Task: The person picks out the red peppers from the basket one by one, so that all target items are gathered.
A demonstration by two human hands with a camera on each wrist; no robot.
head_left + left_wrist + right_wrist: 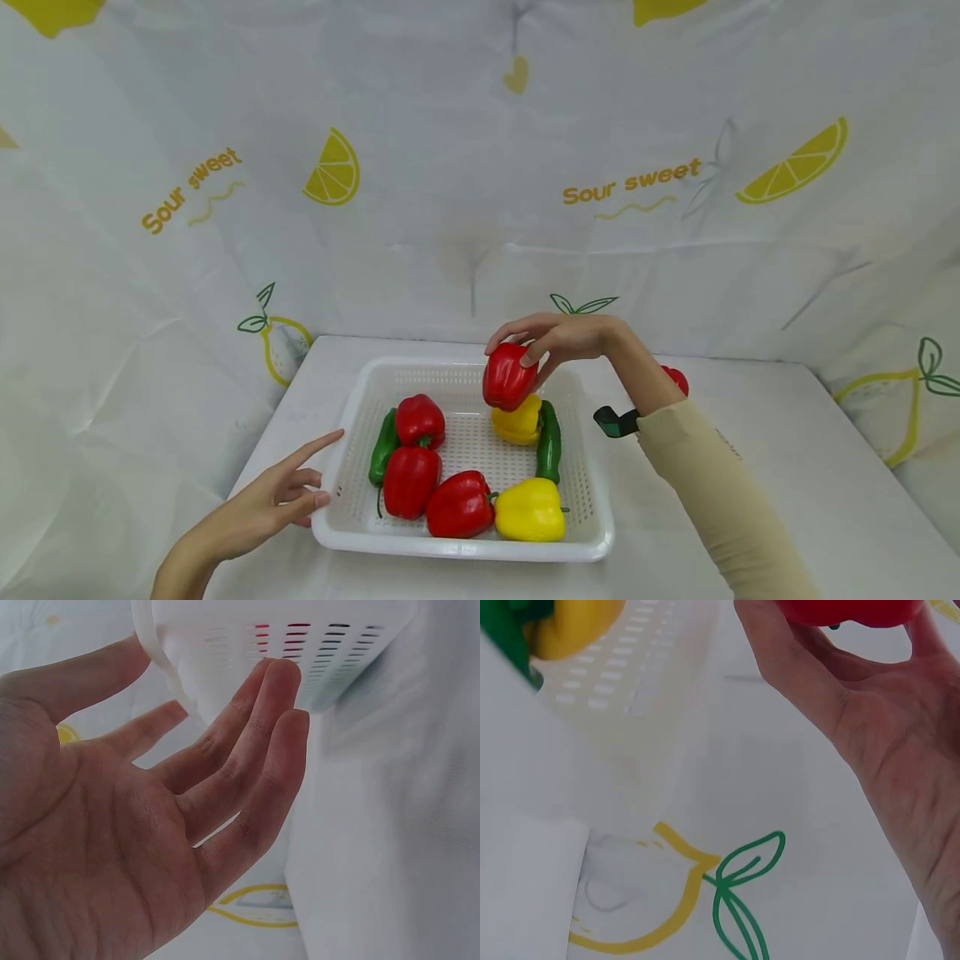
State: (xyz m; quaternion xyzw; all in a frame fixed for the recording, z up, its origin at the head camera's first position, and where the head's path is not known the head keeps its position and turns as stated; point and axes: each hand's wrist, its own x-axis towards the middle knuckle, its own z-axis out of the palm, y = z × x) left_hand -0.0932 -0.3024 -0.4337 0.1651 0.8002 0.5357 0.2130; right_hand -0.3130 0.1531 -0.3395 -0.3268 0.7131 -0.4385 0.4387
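Observation:
A red bell pepper (508, 378) is held in my right hand (558, 340), above the back right part of a white plastic basket (465, 547). The right wrist view shows the same hand (870, 697) with the pepper's underside (851, 609) at the top edge. My left hand (262, 508) is at the basket's left side, fingers loosely extended and holding nothing. In the left wrist view that hand (127, 802) has its fingertips by the slotted basket wall (225, 645). Inside the basket lie red bell peppers (459, 505), yellow bell peppers (529, 510) and green peppers (550, 442).
Another red pepper (675, 380) lies on the white table (780, 467), partly hidden behind my right forearm. A dark strap (617, 422) hangs at the right wrist. Behind the table rises a white sheet (465, 167) printed with lemons.

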